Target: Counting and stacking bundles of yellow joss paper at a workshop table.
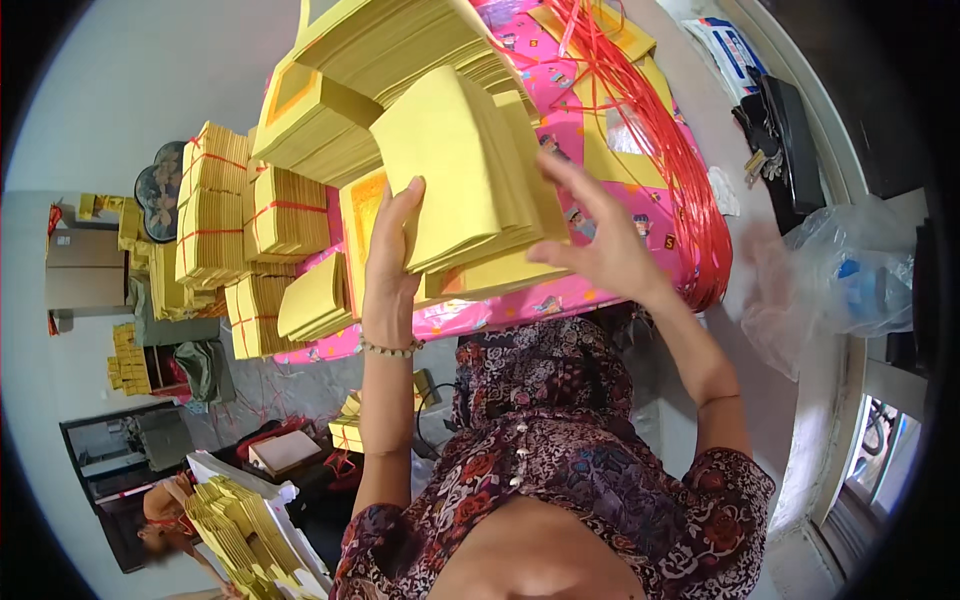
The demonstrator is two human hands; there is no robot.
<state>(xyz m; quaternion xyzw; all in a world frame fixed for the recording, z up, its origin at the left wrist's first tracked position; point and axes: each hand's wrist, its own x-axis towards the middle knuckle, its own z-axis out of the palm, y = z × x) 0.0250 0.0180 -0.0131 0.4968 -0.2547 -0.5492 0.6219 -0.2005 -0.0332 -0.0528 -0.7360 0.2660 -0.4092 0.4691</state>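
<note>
A thick stack of folded yellow paper stands tilted in front of me above the pink patterned tablecloth. My left hand grips its left edge, thumb on the near face. At the stack's right side, my right hand is open, thumb and fingers spread; whether the fingertips touch the paper I cannot tell. Under and behind the stack lie more yellow sheets, one with an orange and gold square. A large row of yellow paper rises behind it.
Tied yellow bundles crowd the table's left side. Long red plastic strips hang over its right end. Keys, a black bag and a clear plastic bag are at far right. Another person is at lower left beside yellow stacks.
</note>
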